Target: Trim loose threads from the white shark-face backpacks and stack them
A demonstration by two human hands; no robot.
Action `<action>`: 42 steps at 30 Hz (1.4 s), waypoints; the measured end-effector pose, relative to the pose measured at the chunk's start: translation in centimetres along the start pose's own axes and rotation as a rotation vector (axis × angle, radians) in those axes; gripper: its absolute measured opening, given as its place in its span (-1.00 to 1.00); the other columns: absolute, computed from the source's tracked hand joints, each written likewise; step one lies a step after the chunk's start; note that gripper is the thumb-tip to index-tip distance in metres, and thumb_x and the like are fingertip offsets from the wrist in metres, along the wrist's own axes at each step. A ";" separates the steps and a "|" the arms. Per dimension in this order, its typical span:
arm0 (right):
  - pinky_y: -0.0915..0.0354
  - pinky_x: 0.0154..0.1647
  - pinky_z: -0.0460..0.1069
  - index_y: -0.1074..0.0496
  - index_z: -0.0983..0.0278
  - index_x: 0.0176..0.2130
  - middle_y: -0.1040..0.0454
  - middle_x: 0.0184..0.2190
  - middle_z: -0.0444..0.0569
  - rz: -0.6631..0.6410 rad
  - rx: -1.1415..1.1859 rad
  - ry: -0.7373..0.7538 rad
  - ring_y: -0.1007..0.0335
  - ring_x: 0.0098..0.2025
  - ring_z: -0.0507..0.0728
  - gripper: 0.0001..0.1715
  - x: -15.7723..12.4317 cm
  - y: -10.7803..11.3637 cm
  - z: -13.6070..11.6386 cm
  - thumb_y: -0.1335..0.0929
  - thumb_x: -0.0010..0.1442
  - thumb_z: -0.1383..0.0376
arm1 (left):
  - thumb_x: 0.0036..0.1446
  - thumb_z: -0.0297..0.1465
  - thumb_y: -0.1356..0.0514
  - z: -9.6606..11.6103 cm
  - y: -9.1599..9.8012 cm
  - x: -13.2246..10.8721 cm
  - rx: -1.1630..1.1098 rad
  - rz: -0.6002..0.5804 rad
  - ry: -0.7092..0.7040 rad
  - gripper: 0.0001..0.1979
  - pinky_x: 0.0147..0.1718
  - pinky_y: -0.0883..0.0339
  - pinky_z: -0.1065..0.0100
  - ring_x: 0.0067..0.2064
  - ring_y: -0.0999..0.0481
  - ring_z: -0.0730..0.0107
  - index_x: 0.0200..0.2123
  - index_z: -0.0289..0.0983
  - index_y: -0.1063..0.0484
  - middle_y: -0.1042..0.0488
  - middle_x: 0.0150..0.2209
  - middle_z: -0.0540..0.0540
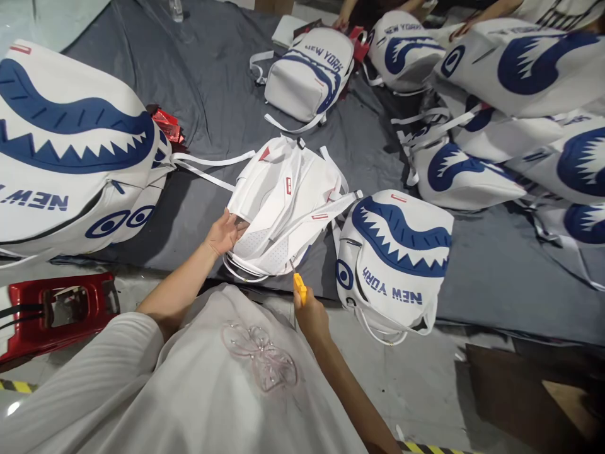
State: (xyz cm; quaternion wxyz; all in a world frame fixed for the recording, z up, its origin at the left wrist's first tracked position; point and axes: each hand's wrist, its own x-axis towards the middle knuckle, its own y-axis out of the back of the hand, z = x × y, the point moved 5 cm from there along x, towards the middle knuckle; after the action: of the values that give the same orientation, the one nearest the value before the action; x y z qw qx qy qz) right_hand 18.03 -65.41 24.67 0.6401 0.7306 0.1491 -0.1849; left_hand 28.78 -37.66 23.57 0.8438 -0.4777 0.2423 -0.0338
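A white backpack (pixel 278 202) lies at the centre of the dark cloth with its straps and dotted back panel upward. My left hand (pixel 225 232) is at its lower left edge, palm up, with the fingertips hidden under the white material. My right hand (pixel 311 313) is wrapped round the handle of a yellow tool (pixel 299 288), whose thin metal tip touches the bag's lower edge. Close on the right rests a white backpack with blue jaws and NEW YORK lettering (pixel 401 246). Another such backpack (pixel 70 151) fills the left side, its strap reaching toward the middle bag.
The dark cloth (pixel 198 82) covers the table. More backpacks (pixel 309 75) lie at the back, with a pile (pixel 534 69) at the right. Other people's hands (pixel 345 16) show at the top edge. A red stool (pixel 61 315) stands at lower left, brown cardboard (pixel 515 397) at lower right.
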 end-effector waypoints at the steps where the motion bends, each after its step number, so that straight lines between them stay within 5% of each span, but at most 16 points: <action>1: -0.09 -0.44 -0.03 -0.34 0.31 0.02 -0.52 -0.41 0.04 -0.010 0.034 -0.016 -0.50 -0.37 0.18 -0.57 -0.3 0.1 0.2 -0.10 0.39 0.13 | 0.22 0.08 -0.05 0.2 -0.4 0.0 0.012 0.002 -0.020 -0.47 -0.43 -0.42 0.45 -0.35 -0.58 0.38 0.01 -0.21 -0.35 -0.54 -0.28 -0.13; 7: -0.16 -0.43 -0.02 -0.33 0.24 -0.03 -0.52 -0.39 0.01 -0.024 0.250 -0.049 -0.49 -0.36 0.22 -0.55 -1.7 0.7 1.4 -0.08 0.37 0.05 | 0.02 0.03 -0.30 1.6 -6.9 -0.7 0.260 -0.042 -0.175 -0.35 -0.44 -0.27 0.54 -0.06 -0.56 0.25 0.11 -0.15 -0.30 -0.53 -0.08 -0.14; 11: -0.20 -0.39 0.01 -0.32 0.26 -0.01 -0.54 -0.38 0.06 -0.072 0.272 -0.009 -0.51 -0.31 0.27 -0.55 -3.2 -0.3 2.3 -0.08 0.35 0.09 | -0.09 -0.07 -0.40 -0.1 -12.2 -1.4 0.602 -0.053 -0.278 -0.18 -0.42 -0.25 0.55 0.00 -0.52 0.17 0.22 -0.11 -0.23 -0.48 0.03 -0.16; 16: -0.21 -0.38 0.01 -0.30 0.30 0.05 -0.54 -0.40 0.03 -0.214 0.419 0.180 -0.47 -0.37 0.24 -0.47 -5.0 -0.9 1.5 -0.09 0.33 0.02 | -0.05 -0.02 -0.36 -1.9 -13.9 -0.1 0.705 -0.066 -0.207 -0.22 -0.47 -0.25 0.54 -0.18 -0.57 0.31 0.22 -0.08 -0.24 -0.38 0.13 -0.15; 23: -0.21 -0.27 -0.01 -0.27 0.28 0.14 -0.57 -0.25 0.04 -0.181 0.405 0.290 -0.49 -0.26 0.23 -0.47 -4.8 1.9 -1.6 -0.10 0.35 0.07 | 0.17 0.11 -0.11 3.2 -12.6 1.0 0.259 0.012 -0.228 -0.33 -0.51 -0.30 0.53 -0.46 -0.47 0.55 0.17 -0.22 -0.22 -0.49 -0.10 -0.15; 29: -0.07 -0.38 -0.01 -0.33 0.25 0.12 -0.59 -0.29 0.06 -0.239 0.089 0.212 -0.53 -0.27 0.26 -0.53 -3.4 1.1 -2.0 -0.12 0.38 0.11 | 0.29 -0.01 -0.05 0.2 -6.8 0.7 0.051 0.238 -0.109 -0.55 -0.57 -0.30 0.55 -0.39 -0.56 0.42 -0.02 -0.27 -0.31 -0.49 -0.33 -0.09; 33: -0.01 -0.44 -0.03 -0.35 0.23 0.07 -0.60 -0.34 0.02 -0.279 0.017 0.217 -0.54 -0.30 0.22 -0.58 -3.5 0.8 -1.8 -0.13 0.40 0.11 | 0.29 -0.09 -0.10 0.2 -3.3 1.1 0.013 0.376 -0.110 -0.65 -0.65 -0.18 0.63 -0.46 -0.51 0.53 -0.15 -0.29 -0.33 -0.43 -0.44 -0.05; 36: 0.03 -0.47 -0.04 -0.33 0.21 0.10 -0.60 -0.36 -0.01 -0.238 -0.030 0.216 -0.54 -0.33 0.20 -0.59 -3.7 0.8 -1.8 -0.15 0.40 0.11 | 0.28 -0.19 -0.14 1.0 -1.3 0.2 0.216 0.489 -0.095 -0.72 -0.58 -0.23 0.59 -0.43 -0.50 0.54 -0.22 -0.32 -0.33 -0.46 -0.37 -0.08; 39: 0.05 -0.48 -0.04 -0.33 0.22 0.10 -0.60 -0.36 0.00 -0.218 -0.080 0.206 -0.55 -0.34 0.20 -0.60 -3.8 0.4 -1.7 -0.18 0.39 0.11 | 0.24 -0.24 -0.17 1.5 0.9 -3.5 0.762 0.677 -0.367 -0.80 -0.40 -0.36 0.47 -0.32 -0.50 0.46 -0.19 -0.27 -0.35 -0.48 -0.28 -0.06; 40: 0.04 -0.48 -0.04 -0.33 0.22 0.09 -0.61 -0.36 0.00 -0.212 -0.079 0.209 -0.55 -0.34 0.20 -0.60 -3.8 0.2 -1.7 -0.17 0.39 0.11 | 0.24 -0.26 -0.16 1.0 1.2 -4.8 1.004 0.662 -0.466 -0.82 -0.31 -0.39 0.42 -0.27 -0.50 0.43 -0.20 -0.24 -0.37 -0.48 -0.27 -0.05; 42: 0.02 -0.47 -0.04 -0.32 0.23 0.10 -0.61 -0.35 0.00 -0.202 -0.063 0.213 -0.55 -0.34 0.21 -0.58 -3.8 0.1 -1.6 -0.17 0.39 0.10 | 0.26 -0.29 -0.11 -1.6 1.7 -6.7 1.452 0.442 -0.542 -0.83 -0.10 -0.39 0.31 -0.13 -0.48 0.35 -0.18 -0.23 -0.41 -0.49 -0.20 -0.08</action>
State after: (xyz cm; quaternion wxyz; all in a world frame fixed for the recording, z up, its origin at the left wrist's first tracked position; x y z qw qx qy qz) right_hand 14.87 -63.76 26.66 0.6213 0.7069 0.2950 -0.1651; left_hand 21.88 -36.06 24.03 0.9602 0.2574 0.0359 0.1020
